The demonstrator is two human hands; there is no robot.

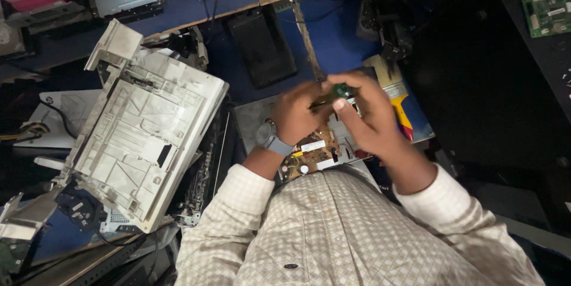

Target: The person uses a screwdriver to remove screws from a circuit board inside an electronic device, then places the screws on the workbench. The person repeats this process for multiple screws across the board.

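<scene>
Both hands raised together over the middle of the bench point(351, 48), above a bare brown circuit board point(309, 156) lying in a grey metal tray point(253, 116). Left hand point(295, 113) closed, fingers curled around a small green part point(341, 89) and what looks like a thin tool; exact grip hidden. Right hand point(370, 116) closed likewise, thumb pressed just below the green part, fingers wrapped over its top.

Progress, judged from the layout: disassembly well along. Large white plastic casing point(140, 137) already off, tilted at the left edge of the bench, underside ribs exposed and dusty. Circuit board uncovered. Small green part lifted clear of the board and held in the air. Board not yet out of its tray.

Green part: small, mostly covered by fingers, detail too fine to tell. Yellow-handled brush point(397, 98) resting at the right edge, just beside the right hand.
</scene>
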